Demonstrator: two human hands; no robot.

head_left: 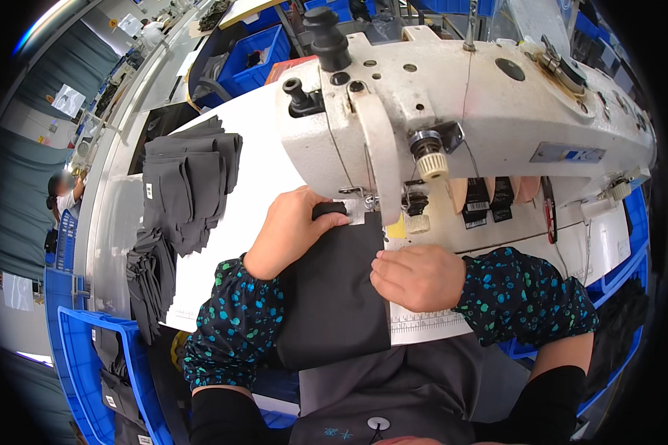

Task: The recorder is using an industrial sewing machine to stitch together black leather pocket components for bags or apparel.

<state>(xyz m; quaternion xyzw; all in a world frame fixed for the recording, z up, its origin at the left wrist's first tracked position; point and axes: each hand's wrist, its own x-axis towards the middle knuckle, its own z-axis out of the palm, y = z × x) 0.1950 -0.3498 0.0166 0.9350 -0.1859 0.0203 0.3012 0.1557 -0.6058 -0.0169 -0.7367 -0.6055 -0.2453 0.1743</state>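
Observation:
A dark grey fabric piece (334, 297) lies on the white machine table, its near end hanging over the front edge. Its far end is under the head of a white sewing machine (304, 144), by the needle area. My left hand (293, 226) is closed on the far left part of this fabric, thumb pressed on a folded bit beside a small white patch (355, 213). At the fabric's right edge is my right hand (419, 278), fingers curled together with the tips overlapping the edge. Whatever those fingers may hold is hidden.
Stacked dark fabric pieces (189, 182) lie on the table's left side. Black labels (488, 200) and red-handled snips (549, 211) sit under the machine arm. A ruler strip (427, 324) runs along the front edge. Blue crates (137, 378) stand at left, behind and right.

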